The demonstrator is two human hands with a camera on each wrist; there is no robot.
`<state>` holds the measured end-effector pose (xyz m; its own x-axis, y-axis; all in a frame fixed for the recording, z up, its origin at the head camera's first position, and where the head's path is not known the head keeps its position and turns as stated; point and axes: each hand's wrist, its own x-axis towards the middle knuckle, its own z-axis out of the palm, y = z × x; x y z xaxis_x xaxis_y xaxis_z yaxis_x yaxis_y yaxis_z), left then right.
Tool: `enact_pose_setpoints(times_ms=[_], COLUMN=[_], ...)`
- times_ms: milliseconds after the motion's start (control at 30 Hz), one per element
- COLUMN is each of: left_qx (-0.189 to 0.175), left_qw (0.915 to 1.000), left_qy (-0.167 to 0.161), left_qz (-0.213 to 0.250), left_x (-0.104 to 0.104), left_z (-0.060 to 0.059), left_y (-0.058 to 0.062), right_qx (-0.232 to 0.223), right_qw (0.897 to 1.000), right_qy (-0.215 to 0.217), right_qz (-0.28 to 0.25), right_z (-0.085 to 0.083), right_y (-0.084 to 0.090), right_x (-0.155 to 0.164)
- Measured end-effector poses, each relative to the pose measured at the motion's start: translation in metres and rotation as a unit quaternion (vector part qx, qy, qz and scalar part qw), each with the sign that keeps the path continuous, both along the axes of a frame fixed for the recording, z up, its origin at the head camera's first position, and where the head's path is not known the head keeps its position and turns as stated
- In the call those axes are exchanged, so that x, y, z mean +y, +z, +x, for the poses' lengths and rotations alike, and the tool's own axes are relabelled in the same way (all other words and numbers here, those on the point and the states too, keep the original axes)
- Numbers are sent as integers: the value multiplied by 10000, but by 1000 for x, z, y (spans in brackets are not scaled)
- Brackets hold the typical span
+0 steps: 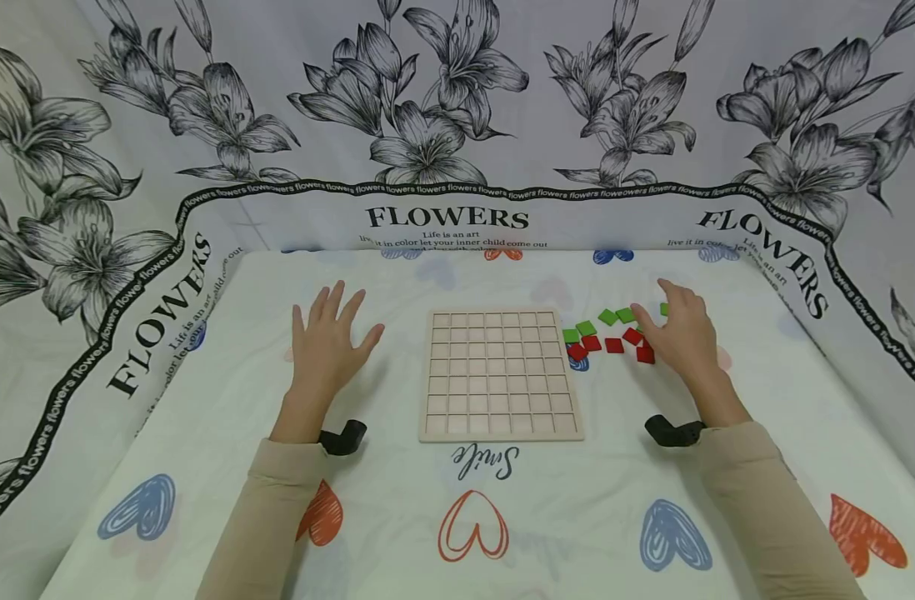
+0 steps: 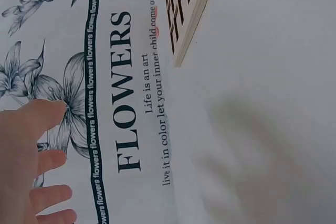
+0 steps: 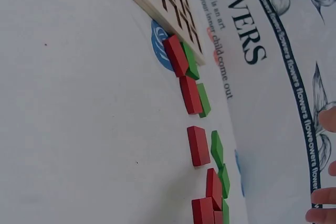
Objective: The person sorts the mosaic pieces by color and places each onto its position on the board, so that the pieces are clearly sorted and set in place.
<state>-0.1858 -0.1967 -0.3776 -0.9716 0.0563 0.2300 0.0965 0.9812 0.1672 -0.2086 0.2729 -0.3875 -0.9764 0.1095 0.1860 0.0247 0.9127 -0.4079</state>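
While the left hand (image 1: 328, 337) rests flat with fingers spread, holding nothing, the wooden grid board (image 1: 500, 375) sits between the hands with every cell bare, so no placing has begun. The right hand (image 1: 678, 333) hovers, fingers relaxed, over red tiles (image 1: 613, 345) and green tiles (image 1: 608, 317). The cloth (image 1: 457, 500) reads "FLOWERS", "Life is an art", "Smile".

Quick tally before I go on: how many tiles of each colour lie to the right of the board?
Red tiles: 5
Green tiles: 5
Total: 10 in view; the right hand may hide more.
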Motion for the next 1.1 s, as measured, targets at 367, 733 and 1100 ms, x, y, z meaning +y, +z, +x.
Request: enact_pose_setpoints(times_ms=[367,733,1100], left_qx=[630,749,372], left_qw=[9929,9780,9584], left_qy=[-957,-1934,-2831], left_qz=[327,211,-37], left_x=[9,25,42], left_z=[32,57,63], left_y=[-6,-11,-26], right_qx=[323,344,98], right_qw=[9973,9911,9874], right_qy=[210,424,264], right_qz=[-631,-1216,-1560], right_z=[9,15,15], right_y=[-10,-23,-38], right_x=[4,16,31])
